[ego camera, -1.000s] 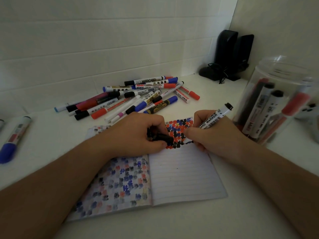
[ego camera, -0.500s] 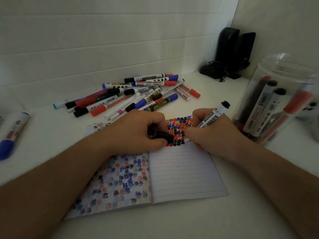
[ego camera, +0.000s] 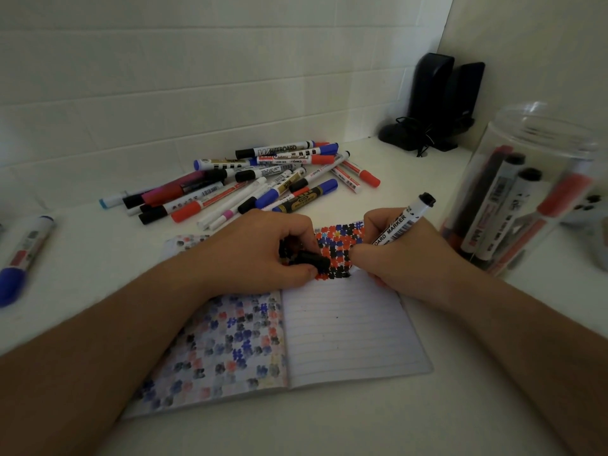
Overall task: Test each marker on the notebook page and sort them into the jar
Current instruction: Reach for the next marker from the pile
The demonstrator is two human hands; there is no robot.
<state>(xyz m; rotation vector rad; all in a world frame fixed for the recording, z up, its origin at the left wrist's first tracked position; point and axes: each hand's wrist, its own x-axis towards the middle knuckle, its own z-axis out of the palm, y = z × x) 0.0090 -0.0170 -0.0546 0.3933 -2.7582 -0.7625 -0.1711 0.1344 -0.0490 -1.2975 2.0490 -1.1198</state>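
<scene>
1. I see the right hand (ego camera: 404, 255) curled round a white whiteboard marker (ego camera: 403, 222), a smooth cylindrical barrel with black lettering, a barcode and a black end plug pointing up and away. Its tip end is down at the page, hidden behind the fingers.

2. The left hand (ego camera: 260, 255) rests on the notebook (ego camera: 345, 327), fingers and thumb pinching a short, matte black cap (ego camera: 311, 260) just above the paper.

3. The notebook lies open and flat on the white table (ego camera: 329, 429). Its right page is thin lined paper, the top strip filled with dense red, black and blue blots; the lower lines are bare. The left page shows paler, bled-through blots of the same colours (a soft, faded grid).

4. The jar (ego camera: 526, 192) stands upright at the right, just beside the right hand: a clear plastic cylinder with a wide open rim. Several markers lean inside it, with black and red caps visible through the wall.

5. A loose pile of markers (ego camera: 256, 182) lies behind the notebook near the tiled wall, barrels mostly white, caps black, blue, red and pink, overlapping at mixed angles.

6. One blue-capped marker (ego camera: 23, 258) lies alone at the far left, well apart from the pile.

7. Two black speakers (ego camera: 444, 100) with tangled cable stand in the back corner, glossy and rounded.
</scene>
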